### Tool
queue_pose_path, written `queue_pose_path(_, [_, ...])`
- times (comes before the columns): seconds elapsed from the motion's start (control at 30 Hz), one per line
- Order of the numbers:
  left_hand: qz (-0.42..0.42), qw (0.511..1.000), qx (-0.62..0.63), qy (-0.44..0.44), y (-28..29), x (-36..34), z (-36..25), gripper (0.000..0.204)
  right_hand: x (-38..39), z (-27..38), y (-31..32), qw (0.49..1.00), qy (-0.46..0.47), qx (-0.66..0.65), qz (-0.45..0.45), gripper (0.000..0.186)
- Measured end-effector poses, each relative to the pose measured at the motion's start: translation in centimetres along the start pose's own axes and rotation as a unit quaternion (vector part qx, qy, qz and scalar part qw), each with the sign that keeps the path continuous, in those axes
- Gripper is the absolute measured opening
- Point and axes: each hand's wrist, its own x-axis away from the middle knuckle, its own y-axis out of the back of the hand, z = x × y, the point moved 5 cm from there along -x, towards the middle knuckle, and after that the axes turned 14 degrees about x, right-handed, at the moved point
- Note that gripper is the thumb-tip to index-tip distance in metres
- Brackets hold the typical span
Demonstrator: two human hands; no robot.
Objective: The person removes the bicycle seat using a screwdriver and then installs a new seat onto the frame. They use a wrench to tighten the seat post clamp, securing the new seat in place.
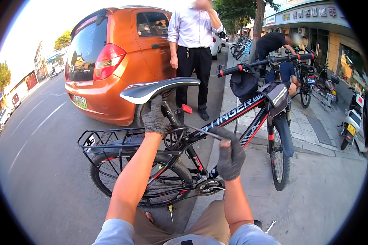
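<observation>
In the head view, a black-and-red bicycle (pixel 246 112) stands sideways before me. My gloved left hand (pixel 153 118) grips the seatpost (pixel 170 111) just under the black-and-white saddle (pixel 159 86). My gloved right hand (pixel 230 157) holds a long thin metal tool (pixel 205 131), whose far end meets the frame near the seatpost clamp; the exact contact is too small to tell. A black rear rack (pixel 100 139) lies left of my left hand, and a red reflector (pixel 186 109) sits beside the post. Black bags (pixel 244 83) hang at the handlebar.
An orange car (pixel 110 94) and a standing person (pixel 194 32) are just beyond the bicycle. Two people (pixel 270 47) bend over another bike on the right pavement, near a white scooter (pixel 351 122). A yellow-handled screwdriver (pixel 170 209) and a wrench (pixel 270 226) lie on the ground.
</observation>
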Motion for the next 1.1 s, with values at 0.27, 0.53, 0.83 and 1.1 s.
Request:
queue_pose_path(0.27, [-0.019,0.992,-0.068,-0.1,-2.0,1.0,-1.7,0.031,-9.1,-5.1,-7.4,0.845,-0.38,-0.375,0.046,0.021])
queue_pose_path(0.53, [-0.036,0.997,-0.047,-0.049,-1.0,-0.3,-1.2,0.025,-13.7,-6.3,-14.9,0.783,-0.479,-0.341,0.201,0.038])
queue_pose_path(0.83, [0.073,0.983,0.122,0.113,-1.1,0.7,-1.6,0.028,-14.8,-6.7,-17.1,0.813,-0.437,-0.34,0.18,0.031])
queue_pose_path(1.1, [-0.044,0.991,0.123,0.029,-0.4,1.6,-1.7,0.034,-14.8,-6.2,-17.9,0.795,-0.44,-0.38,0.175,0.032])
